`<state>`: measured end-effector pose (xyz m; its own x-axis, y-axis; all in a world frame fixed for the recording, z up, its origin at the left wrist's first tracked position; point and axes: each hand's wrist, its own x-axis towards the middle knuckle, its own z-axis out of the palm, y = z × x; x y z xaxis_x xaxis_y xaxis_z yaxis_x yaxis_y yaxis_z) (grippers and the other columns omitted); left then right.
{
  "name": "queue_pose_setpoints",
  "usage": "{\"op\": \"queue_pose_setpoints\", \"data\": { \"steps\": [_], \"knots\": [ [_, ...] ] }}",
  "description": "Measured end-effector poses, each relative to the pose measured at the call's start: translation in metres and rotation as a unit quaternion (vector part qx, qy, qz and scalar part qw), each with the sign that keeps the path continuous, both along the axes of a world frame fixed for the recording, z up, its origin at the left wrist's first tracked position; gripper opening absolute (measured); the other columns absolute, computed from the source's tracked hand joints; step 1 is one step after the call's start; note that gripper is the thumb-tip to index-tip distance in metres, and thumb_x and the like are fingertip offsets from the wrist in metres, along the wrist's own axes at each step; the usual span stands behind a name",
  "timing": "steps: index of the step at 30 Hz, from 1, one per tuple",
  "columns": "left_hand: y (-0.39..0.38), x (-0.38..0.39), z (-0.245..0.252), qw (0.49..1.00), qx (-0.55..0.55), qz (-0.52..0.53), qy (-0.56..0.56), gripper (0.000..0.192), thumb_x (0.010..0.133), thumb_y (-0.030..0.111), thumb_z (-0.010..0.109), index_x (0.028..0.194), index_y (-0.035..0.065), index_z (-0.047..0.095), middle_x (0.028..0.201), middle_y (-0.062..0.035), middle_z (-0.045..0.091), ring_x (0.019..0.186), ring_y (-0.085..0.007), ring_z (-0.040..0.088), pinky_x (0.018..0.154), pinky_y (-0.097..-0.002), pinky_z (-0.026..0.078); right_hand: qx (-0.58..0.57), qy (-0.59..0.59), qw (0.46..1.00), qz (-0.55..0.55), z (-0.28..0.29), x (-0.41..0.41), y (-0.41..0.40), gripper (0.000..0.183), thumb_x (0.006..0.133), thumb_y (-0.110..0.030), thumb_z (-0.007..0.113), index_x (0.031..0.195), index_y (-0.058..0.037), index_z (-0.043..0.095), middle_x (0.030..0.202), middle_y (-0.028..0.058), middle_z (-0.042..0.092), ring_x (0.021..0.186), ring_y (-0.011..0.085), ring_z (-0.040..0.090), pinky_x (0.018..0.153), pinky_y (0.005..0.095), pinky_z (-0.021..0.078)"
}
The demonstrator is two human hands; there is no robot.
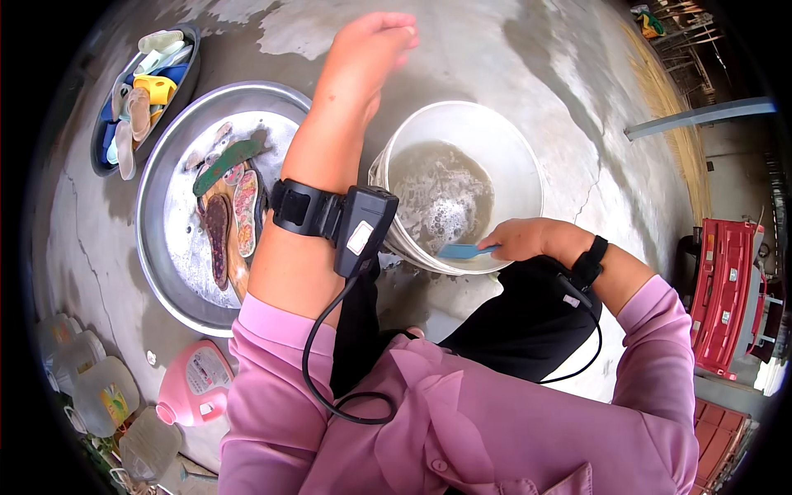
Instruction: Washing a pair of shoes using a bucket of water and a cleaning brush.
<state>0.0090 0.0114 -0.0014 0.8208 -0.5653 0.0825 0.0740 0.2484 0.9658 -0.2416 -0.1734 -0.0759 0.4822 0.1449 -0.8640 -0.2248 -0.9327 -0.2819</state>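
Note:
My left hand [375, 46] is raised past the basin and the bucket, slightly blurred, its fingers curled; whether it holds anything cannot be made out. In my right hand [521, 239] is a blue brush [465, 250], held by its handle inside the near rim of a white plastic bucket [517, 161]. Cloudy, foamy water [442, 185] lies in the bucket. Left of it stands a wide metal basin [152, 247] of suds, holding a green insole [228, 166], a dark patterned insole [218, 241] and a floral insole [245, 213] on a wooden board [236, 266]. My left forearm hides part of the basin.
A dark tub [193, 68] of sandals and clogs stands at the upper left. At the lower left are a pink detergent jug [185, 365] and several clear plastic jugs [102, 387]. A red vehicle part [724, 297] is at the far right, below a grey bar [699, 117].

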Motion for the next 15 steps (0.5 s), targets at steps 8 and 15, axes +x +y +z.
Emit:
{"op": "queue_pose_setpoints", "data": {
  "steps": [8, 15],
  "knots": [
    [0.008, 0.003, -0.008, 0.994, -0.072, 0.073, 0.049, 0.019, 0.080, 0.008, 0.058, 0.096, -0.0011, 0.064, 0.083, -0.0060, 0.063, 0.074, -0.0138, 0.057, 0.065, -0.0253, 0.045, 0.432, 0.079, 0.525, -0.729, 0.012, 0.057, 0.058, 0.044, 0.094, -0.016, 0.043, 0.137, -0.0158, 0.034, 0.064, -0.0066, 0.033, 0.045, 0.0019, 0.025, 0.037, 0.0165, 0.0191],
    [0.019, -0.010, -0.003, 0.994, -0.078, 0.064, 0.035, 0.025, 0.082, 0.010, 0.057, 0.105, -0.0002, 0.060, 0.097, -0.0100, 0.062, 0.089, -0.0179, 0.058, 0.075, -0.0289, 0.045, 0.252, 0.093, 0.838, -0.474, 0.052, -0.009, 0.069, 0.042, 0.094, -0.020, 0.048, 0.136, -0.0184, 0.043, 0.063, -0.0075, 0.029, 0.046, 0.0035, 0.022, 0.040, 0.0189, 0.0175]
  ]
}}
